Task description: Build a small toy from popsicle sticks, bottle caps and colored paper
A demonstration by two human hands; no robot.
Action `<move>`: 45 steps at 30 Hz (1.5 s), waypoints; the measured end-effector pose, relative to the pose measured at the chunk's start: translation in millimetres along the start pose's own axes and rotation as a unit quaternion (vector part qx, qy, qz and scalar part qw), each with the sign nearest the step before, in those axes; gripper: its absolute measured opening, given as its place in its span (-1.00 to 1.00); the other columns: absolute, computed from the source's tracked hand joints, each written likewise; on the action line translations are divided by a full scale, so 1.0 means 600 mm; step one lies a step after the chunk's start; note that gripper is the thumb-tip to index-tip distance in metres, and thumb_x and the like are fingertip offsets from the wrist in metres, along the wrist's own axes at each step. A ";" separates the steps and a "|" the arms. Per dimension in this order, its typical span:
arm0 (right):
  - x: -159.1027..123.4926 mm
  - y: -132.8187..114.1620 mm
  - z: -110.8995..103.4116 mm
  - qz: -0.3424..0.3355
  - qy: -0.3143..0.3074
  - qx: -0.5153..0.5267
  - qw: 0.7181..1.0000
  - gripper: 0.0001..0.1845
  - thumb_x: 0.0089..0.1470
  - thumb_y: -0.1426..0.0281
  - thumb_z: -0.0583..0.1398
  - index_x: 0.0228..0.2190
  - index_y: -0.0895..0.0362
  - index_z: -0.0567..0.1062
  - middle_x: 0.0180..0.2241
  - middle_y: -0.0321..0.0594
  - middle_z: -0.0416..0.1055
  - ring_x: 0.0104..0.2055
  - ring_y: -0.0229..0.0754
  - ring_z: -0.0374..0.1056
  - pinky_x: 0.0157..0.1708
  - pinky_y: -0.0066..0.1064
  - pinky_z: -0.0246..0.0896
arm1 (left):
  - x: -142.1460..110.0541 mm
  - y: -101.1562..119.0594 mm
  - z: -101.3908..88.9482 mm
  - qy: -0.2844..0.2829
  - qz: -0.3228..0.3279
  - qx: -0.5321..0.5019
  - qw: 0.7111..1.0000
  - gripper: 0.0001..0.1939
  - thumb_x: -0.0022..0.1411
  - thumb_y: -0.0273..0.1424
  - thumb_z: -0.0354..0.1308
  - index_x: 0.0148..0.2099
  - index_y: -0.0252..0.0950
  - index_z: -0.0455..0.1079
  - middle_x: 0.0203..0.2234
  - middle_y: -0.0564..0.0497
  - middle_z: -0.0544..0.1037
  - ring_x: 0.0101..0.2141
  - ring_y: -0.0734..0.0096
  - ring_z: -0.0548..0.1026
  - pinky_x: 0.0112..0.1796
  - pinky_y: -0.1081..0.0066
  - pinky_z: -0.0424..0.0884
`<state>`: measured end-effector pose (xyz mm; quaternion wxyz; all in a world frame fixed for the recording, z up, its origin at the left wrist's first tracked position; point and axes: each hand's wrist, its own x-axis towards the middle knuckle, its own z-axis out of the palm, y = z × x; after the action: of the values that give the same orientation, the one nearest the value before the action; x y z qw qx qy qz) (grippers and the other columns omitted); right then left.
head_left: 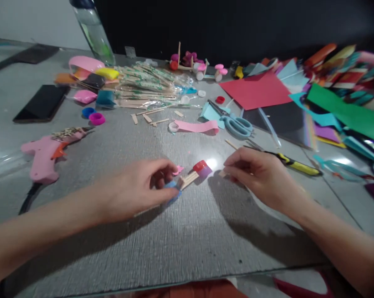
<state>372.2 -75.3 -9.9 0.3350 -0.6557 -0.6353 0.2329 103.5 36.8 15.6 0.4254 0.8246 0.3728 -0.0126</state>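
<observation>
My left hand (143, 184) has its thumb and fingers closed round the near end of a small craft model (190, 179). Thin wooden sticks form the model's body, with a red cap and a purple cap at its far end and blue parts under my fingers. A small pink piece (178, 169) shows beside my fingertips; whether it is attached I cannot tell. To the right, apart from the model, my right hand (256, 171) pinches a wooden stick (231, 144), whose upper end sticks out above the fingers and a flat tip below.
A pink glue gun (47, 155) lies left, near a phone (41, 103). Further back are bagged sticks (149, 82), blue scissors (238, 126), a pink paper strip (197, 126) and coloured paper (256, 89). A yellow-black cutter (298, 165) lies beyond my right hand; a bottle (95, 35) stands behind.
</observation>
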 end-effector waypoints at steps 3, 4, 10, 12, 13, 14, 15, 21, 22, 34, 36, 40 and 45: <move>-0.006 0.011 0.010 -0.055 -0.029 -0.060 0.996 -0.91 0.25 0.41 0.28 -0.34 0.11 0.58 -0.40 -0.28 0.50 -0.39 -0.25 0.40 -0.40 -0.38 0.24 | -0.019 0.007 0.025 -0.013 -0.020 -0.033 0.999 -0.54 0.26 -0.05 0.25 0.10 -0.18 0.48 -0.37 0.04 0.60 -0.41 0.32 0.51 -0.43 0.38 0.35; -0.007 0.012 0.012 -0.072 -0.047 -0.074 0.994 -0.90 0.27 0.43 0.27 -0.33 0.11 0.59 -0.40 -0.28 0.51 -0.37 -0.25 0.40 -0.38 -0.38 0.23 | -0.023 0.008 0.032 -0.020 -0.021 -0.052 0.998 -0.55 0.29 -0.03 0.22 0.10 -0.17 0.48 -0.36 0.03 0.60 -0.40 0.32 0.53 -0.43 0.38 0.36; -0.022 0.002 0.012 -0.080 -0.087 -0.143 0.983 -0.89 0.31 0.36 0.27 -0.22 0.15 0.57 -0.31 -0.22 0.49 -0.36 -0.21 0.39 -0.37 -0.37 0.23 | -0.006 -0.005 0.032 0.066 0.047 -0.033 0.996 -0.66 0.43 -0.18 0.10 0.17 -0.11 0.44 -0.13 0.00 0.63 -0.20 0.27 0.60 -0.20 0.31 0.51; -0.025 -0.003 0.014 -0.081 -0.093 -0.190 0.974 -0.85 0.32 0.32 0.25 -0.19 0.16 0.55 -0.26 -0.17 0.47 -0.32 -0.16 0.41 -0.33 -0.32 0.26 | 0.021 -0.008 0.018 0.094 0.134 0.044 0.986 -0.62 0.40 -0.31 0.12 0.23 -0.12 0.41 0.02 -0.02 0.58 -0.05 0.21 0.57 0.02 0.22 0.48; -0.025 -0.005 0.016 -0.089 -0.094 -0.214 0.968 -0.85 0.34 0.33 0.23 -0.20 0.17 0.54 -0.25 -0.15 0.47 -0.30 -0.13 0.42 -0.31 -0.29 0.26 | 0.037 -0.008 0.012 0.095 0.175 0.071 0.977 -0.60 0.39 -0.37 0.12 0.25 -0.13 0.40 0.11 -0.04 0.54 0.05 0.17 0.52 0.13 0.17 0.41; -0.025 -0.006 0.018 -0.102 -0.093 -0.232 0.963 -0.86 0.35 0.36 0.21 -0.21 0.16 0.54 -0.25 -0.14 0.46 -0.29 -0.11 0.42 -0.29 -0.27 0.26 | 0.054 -0.008 0.006 0.081 0.213 0.090 0.970 -0.56 0.37 -0.41 0.13 0.27 -0.14 0.39 0.17 -0.04 0.50 0.14 0.13 0.47 0.21 0.14 0.33; -0.025 -0.008 0.020 -0.114 -0.093 -0.242 0.959 -0.87 0.35 0.39 0.19 -0.24 0.16 0.53 -0.25 -0.13 0.46 -0.28 -0.09 0.42 -0.29 -0.26 0.26 | 0.071 -0.006 0.002 0.056 0.252 0.097 0.961 -0.53 0.34 -0.44 0.16 0.27 -0.13 0.39 0.19 -0.04 0.50 0.18 0.12 0.44 0.25 0.12 0.28; -0.029 -0.009 0.017 -0.164 -0.089 -0.229 0.955 -0.93 0.33 0.48 0.14 -0.23 0.13 0.43 -0.32 -0.19 0.48 -0.36 -0.15 0.39 -0.37 -0.32 0.22 | 0.125 0.008 -0.004 -0.075 0.328 0.100 0.936 -0.57 0.32 -0.49 0.17 0.19 -0.08 0.48 0.10 -0.02 0.56 0.13 0.17 0.45 0.16 0.22 0.33; -0.031 -0.009 0.016 -0.170 -0.090 -0.228 0.954 -0.93 0.34 0.48 0.14 -0.22 0.13 0.43 -0.33 -0.20 0.48 -0.37 -0.16 0.39 -0.38 -0.32 0.21 | 0.125 0.010 -0.004 -0.080 0.325 0.098 0.937 -0.59 0.32 -0.49 0.18 0.17 -0.07 0.49 0.08 -0.01 0.57 0.11 0.18 0.46 0.14 0.24 0.34; -0.033 -0.025 0.012 -0.114 -0.108 -0.131 0.979 -0.92 0.34 0.49 0.19 -0.18 0.10 0.49 -0.22 -0.22 0.47 -0.25 -0.22 0.45 -0.30 -0.37 0.33 | 0.091 -0.025 0.015 -0.039 0.285 0.073 0.955 -0.63 0.31 -0.26 0.33 0.15 -0.07 0.48 -0.06 -0.02 0.55 -0.10 0.20 0.53 -0.10 0.30 0.38; -0.033 -0.033 0.009 -0.123 -0.117 -0.116 0.979 -0.86 0.34 0.52 0.16 -0.17 0.08 0.50 -0.17 -0.20 0.47 -0.20 -0.23 0.46 -0.27 -0.39 0.36 | 0.090 -0.029 0.017 -0.041 0.295 0.075 0.952 -0.68 0.31 -0.26 0.32 0.10 -0.07 0.49 -0.08 -0.01 0.54 -0.13 0.23 0.53 -0.12 0.31 0.38; -0.033 -0.043 0.006 -0.156 -0.133 -0.115 0.972 -0.80 0.36 0.53 0.14 -0.10 0.05 0.51 -0.18 -0.19 0.48 -0.21 -0.22 0.47 -0.30 -0.38 0.39 | 0.093 -0.033 0.019 -0.038 0.310 0.075 0.947 -0.69 0.31 -0.24 0.32 0.08 -0.07 0.48 -0.05 -0.02 0.53 -0.11 0.23 0.52 -0.11 0.31 0.38; -0.037 -0.047 0.008 -0.153 -0.094 -0.130 0.975 -0.88 0.33 0.48 0.19 -0.16 0.03 0.49 -0.20 -0.22 0.49 -0.22 -0.19 0.49 -0.27 -0.33 0.42 | 0.097 -0.027 0.020 -0.047 0.309 0.072 0.947 -0.74 0.30 -0.21 0.32 0.01 -0.08 0.50 -0.07 -0.01 0.57 -0.12 0.18 0.54 -0.14 0.28 0.39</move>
<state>347.7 -97.3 5.4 0.2172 -0.5636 -0.7819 0.1546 138.7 69.0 -23.0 0.3648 0.9263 0.0775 0.0534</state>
